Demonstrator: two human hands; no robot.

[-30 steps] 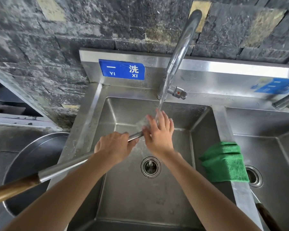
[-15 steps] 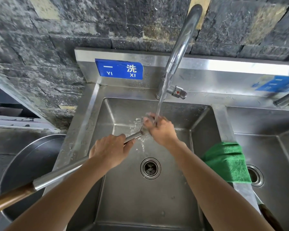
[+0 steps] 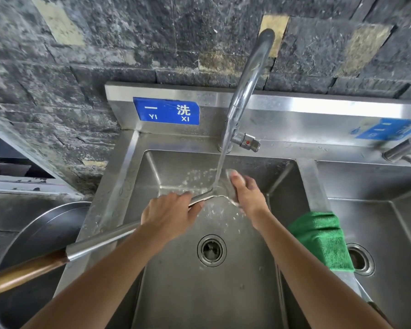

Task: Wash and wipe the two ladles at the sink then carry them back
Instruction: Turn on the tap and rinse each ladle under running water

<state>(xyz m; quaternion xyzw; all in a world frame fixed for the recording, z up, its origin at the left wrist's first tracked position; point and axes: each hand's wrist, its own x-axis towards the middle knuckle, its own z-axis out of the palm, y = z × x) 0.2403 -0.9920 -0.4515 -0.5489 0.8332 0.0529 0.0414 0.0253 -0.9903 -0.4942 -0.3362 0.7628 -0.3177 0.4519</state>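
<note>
A long steel ladle (image 3: 100, 243) with a brown wooden grip end reaches from lower left into the left sink basin (image 3: 223, 293). My left hand (image 3: 169, 214) grips its steel shaft near the bowl end. The ladle's bowl sits under the running stream from the tap (image 3: 249, 86), and my right hand (image 3: 246, 191) curls round that bowl, mostly hiding it. Water splashes around both hands. A dark handle end (image 3: 377, 309), possibly the second ladle, shows at the lower right by the sink divider.
A green cloth (image 3: 323, 238) hangs over the divider between the two basins. The right basin (image 3: 389, 233) has its own drain and tap. A large round steel pan (image 3: 33, 236) stands left of the sink. A dark stone wall rises behind.
My right hand has shifted slightly right and now wraps round the ladle bowl under the stream. The left hand keeps its grip on the shaft, which has tilted a little.
</note>
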